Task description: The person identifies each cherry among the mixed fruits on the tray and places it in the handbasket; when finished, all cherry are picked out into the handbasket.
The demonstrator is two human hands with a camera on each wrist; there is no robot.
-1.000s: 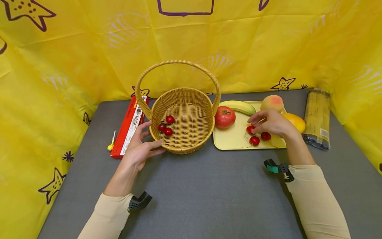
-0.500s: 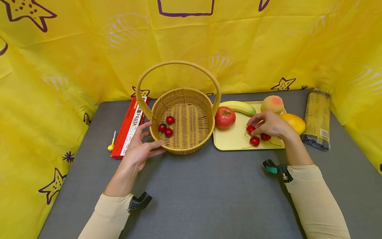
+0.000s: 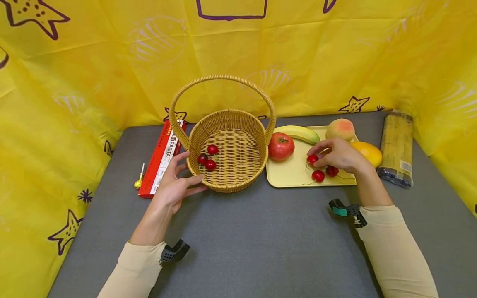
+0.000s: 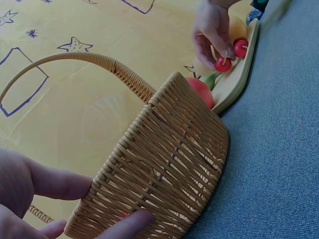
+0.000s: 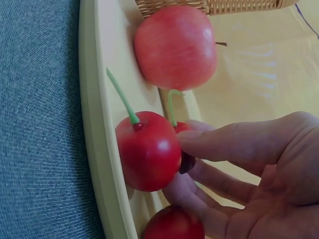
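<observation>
At 12 o'clock on our table [image 3: 261, 240] stands a wicker basket [image 3: 232, 187], three cherries [image 3: 210, 164] lying toward 9 o'clock inside it. Our left hand [image 3: 177, 184] curls round its rim at 8 o'clock. Well apart from that, toward 3 o'clock, our right hand [image 3: 338, 155] pinches a stemmed cherry [image 3: 312, 159] over the middle of a cream tray [image 3: 281, 177]. Two more cherries [image 3: 318, 176] lie near it between 4 and 6 o'clock; about the tray we see an apple [image 3: 281, 146] at 10 o'clock, a banana [image 3: 299, 133] at 11, a peach [image 3: 340, 129] at 1 and a mango [image 3: 368, 153] at 3. A red pasta box [image 3: 154, 159] lies at the basket's 9 o'clock.
</observation>
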